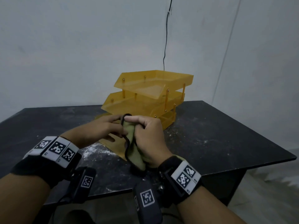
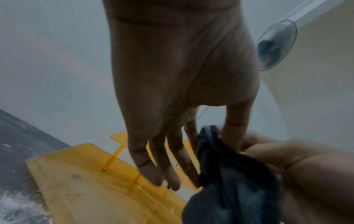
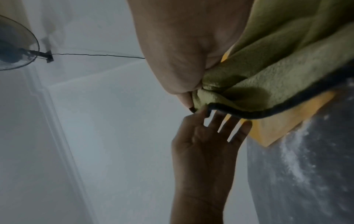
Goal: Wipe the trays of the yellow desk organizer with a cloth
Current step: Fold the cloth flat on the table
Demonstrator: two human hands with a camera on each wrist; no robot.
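The yellow three-tier desk organizer (image 1: 145, 101) stands on a black table (image 1: 218, 135), its lowest tray (image 2: 86, 189) reaching toward me. In front of it, my right hand (image 1: 145, 131) grips a bunched green cloth (image 1: 134, 152) with a dark sewn edge, held just above the lowest tray. The right wrist view shows the thumb pressing the cloth (image 3: 277, 75) into the palm. My left hand (image 1: 119, 126) reaches in from the left with fingers (image 3: 220, 121) straight and spread, touching the cloth's dark edge (image 2: 229, 189).
White powder (image 1: 97, 149) is smeared over the table around the organizer's front corner. A black cable (image 1: 165, 38) hangs down the wall behind. A fan (image 3: 11, 45) is mounted high up. The table's front edge lies just under my wrists.
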